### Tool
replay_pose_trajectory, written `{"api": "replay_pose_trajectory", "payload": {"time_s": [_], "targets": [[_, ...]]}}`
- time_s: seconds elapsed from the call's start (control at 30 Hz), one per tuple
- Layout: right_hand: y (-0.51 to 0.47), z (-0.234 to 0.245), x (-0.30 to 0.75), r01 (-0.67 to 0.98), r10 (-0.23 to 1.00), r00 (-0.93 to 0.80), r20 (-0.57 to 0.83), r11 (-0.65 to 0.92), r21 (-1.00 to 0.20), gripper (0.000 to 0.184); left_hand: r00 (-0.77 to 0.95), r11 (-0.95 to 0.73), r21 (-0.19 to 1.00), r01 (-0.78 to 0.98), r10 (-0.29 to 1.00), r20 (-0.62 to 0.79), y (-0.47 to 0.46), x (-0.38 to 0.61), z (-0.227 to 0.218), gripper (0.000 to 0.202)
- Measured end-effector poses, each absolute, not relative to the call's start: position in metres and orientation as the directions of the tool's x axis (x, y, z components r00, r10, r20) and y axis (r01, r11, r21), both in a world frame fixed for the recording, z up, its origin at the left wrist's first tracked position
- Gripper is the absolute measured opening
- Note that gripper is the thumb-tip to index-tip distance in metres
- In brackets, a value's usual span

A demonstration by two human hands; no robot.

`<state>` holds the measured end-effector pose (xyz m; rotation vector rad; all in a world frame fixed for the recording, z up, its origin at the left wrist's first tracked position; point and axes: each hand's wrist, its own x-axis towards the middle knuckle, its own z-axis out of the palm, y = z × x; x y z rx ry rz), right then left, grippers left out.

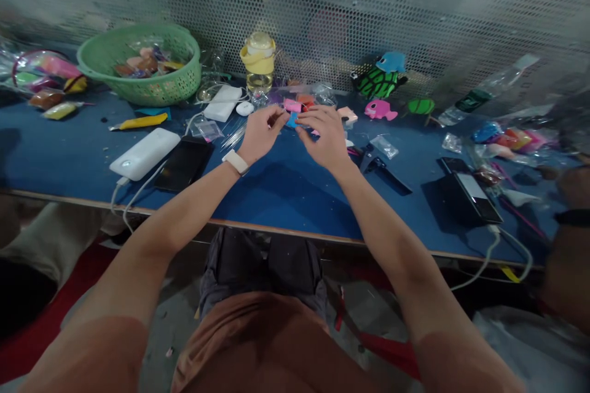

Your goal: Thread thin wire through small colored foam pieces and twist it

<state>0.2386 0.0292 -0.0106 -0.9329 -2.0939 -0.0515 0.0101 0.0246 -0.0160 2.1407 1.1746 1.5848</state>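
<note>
Both my hands meet over the middle of the blue table (276, 190). My left hand (259, 133), with a white wristband, has its fingers curled toward a small blue piece (292, 120). My right hand (324, 135) pinches the same blue piece from the other side. A pink piece (292, 104) and several other small coloured bits lie just behind my fingers. What exactly the blue piece is I cannot make out.
A green basket (142, 61) of coloured pieces stands at the back left, a yellow-lidded bottle (259, 61) behind my hands. A white power bank (145, 153) and black phone (183, 163) lie left, another phone (468, 193) right. Foam fish and turtle figures (380, 80) lean at the perforated wall. Another person's arm (574, 196) is at the right edge.
</note>
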Motion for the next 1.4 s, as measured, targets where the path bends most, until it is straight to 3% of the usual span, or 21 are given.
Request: {"api": "replay_pose_trajectory", "payload": {"time_s": [0.2, 0.33, 0.53, 0.7, 0.9, 1.03, 1.2, 1.3, 1.4], "targets": [[0.039, -0.014, 0.242, 0.588, 0.628, -0.186, 0.755, 0.687, -0.427, 0.053, 0.138, -0.685, 0.553, 0.475, 0.678, 0.722, 0.024, 0.005, -0.012, 0.041], [0.051, -0.02, 0.245, 0.353, 0.744, -0.236, 0.625, 0.665, -0.659, 0.062, 0.177, -0.719, 0.558, 0.414, 0.665, 0.725, 0.023, 0.005, -0.01, 0.039], [0.055, -0.022, 0.247, 0.138, 0.776, -0.279, 0.566, 0.615, -0.776, 0.052, 0.2, -0.663, 0.702, 0.261, 0.749, 0.632, 0.026, 0.006, -0.015, 0.056], [0.056, -0.022, 0.248, 0.156, 0.778, -0.291, 0.557, 0.613, -0.775, 0.039, 0.24, -0.469, 0.883, -0.01, 0.856, 0.457, 0.025, 0.013, -0.017, 0.062], [0.061, -0.024, 0.248, 0.181, 0.771, -0.326, 0.547, 0.618, -0.765, 0.017, 0.272, -0.338, 0.933, -0.125, 0.893, 0.36, 0.02, 0.02, -0.016, 0.057], [0.057, -0.024, 0.248, 0.214, 0.776, -0.321, 0.543, 0.618, -0.757, 0.014, 0.293, -0.467, 0.884, 0.022, 0.849, 0.441, 0.02, 0.013, -0.015, 0.061], [0.047, -0.019, 0.249, 0.379, 0.775, -0.291, 0.56, 0.631, -0.677, 0.02, 0.23, -0.668, 0.587, 0.457, 0.727, 0.647, 0.028, -0.002, -0.014, 0.055], [0.045, -0.015, 0.25, 0.413, 0.735, -0.315, 0.6, 0.676, -0.611, 0.024, 0.24, -0.682, 0.516, 0.519, 0.695, 0.678, 0.033, -0.005, -0.016, 0.051], [0.045, -0.013, 0.249, 0.426, 0.716, -0.32, 0.62, 0.693, -0.581, 0.023, 0.255, -0.684, 0.529, 0.503, 0.702, 0.665, 0.033, -0.005, -0.018, 0.055]]}}
